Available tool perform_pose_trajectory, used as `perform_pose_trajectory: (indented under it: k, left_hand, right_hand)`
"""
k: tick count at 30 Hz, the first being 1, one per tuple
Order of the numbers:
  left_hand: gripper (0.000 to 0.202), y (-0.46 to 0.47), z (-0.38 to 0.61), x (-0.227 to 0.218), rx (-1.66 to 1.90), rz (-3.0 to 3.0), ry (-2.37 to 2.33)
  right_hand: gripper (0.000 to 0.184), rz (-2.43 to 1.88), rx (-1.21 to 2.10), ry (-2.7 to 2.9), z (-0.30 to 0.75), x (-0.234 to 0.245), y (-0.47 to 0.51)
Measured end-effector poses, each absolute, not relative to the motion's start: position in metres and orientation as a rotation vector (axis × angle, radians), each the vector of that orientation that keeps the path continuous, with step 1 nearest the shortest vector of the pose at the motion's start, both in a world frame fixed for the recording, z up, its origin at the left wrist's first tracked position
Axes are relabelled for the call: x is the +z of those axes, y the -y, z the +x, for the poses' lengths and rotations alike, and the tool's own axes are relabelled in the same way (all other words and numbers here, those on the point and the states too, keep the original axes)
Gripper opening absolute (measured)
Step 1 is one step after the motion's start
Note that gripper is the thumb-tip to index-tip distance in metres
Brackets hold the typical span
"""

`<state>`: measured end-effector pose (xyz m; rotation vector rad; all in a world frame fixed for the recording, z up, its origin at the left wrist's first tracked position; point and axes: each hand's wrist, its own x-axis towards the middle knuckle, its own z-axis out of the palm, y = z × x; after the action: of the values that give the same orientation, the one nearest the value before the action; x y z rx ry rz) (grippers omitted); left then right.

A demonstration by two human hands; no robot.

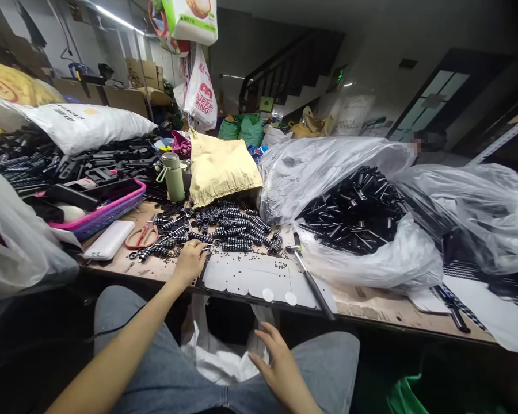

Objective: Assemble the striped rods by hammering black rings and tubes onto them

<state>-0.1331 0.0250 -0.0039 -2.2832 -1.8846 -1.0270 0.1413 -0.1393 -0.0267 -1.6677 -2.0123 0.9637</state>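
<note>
My left hand [190, 263] reaches to the front edge of the table, its fingers bent together beside a pile of black ribbed, spring-like pieces [237, 230]. A thin metal rod shows by its fingertips; what they pinch is hidden. Over my lap, my right hand [280, 361] hangs with fingers apart and nothing in it. It is near a white plastic bag [220, 365] between my knees. A white sheet [250, 273] with small dark rings scattered on it lies right of my left hand. A hammer [313, 282] with a black handle slants across the sheet's right end.
Red-handled scissors [142, 236], a white box-like device [109, 240] and a pink-rimmed basket [107, 210] are to the left. Behind stand a green bottle [173, 178] and a yellow sack [224, 169]. An open clear bag [302, 172] of black tubes fills the right.
</note>
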Motion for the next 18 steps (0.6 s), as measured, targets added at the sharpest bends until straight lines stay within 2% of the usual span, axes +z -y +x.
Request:
perform_pose_trajectory:
  k: [5,9,13,18]
  left_hand:
    - [0.022,-0.044,-0.082,0.007,-0.800,-2.538,1.673]
    - [0.012,-0.066,-0.049,0.010,-0.693,-2.633,1.595]
    - [0.007,-0.077,-0.037,0.007,-0.624,-2.673,1.593]
    - [0.010,-0.073,-0.035,0.007,-0.638,-2.692,1.643]
  right_hand:
    - [0.039,-1.624,1.023,2.041,0.132,-0.022,0.138]
    - [0.035,-1.512,0.985,2.075,0.131,-0.010,0.134]
    - [0.027,-1.445,0.746,2.068,0.150,0.011,0.106]
    - [0.029,-1.591,0.337,1.873,0.196,0.045,0.010]
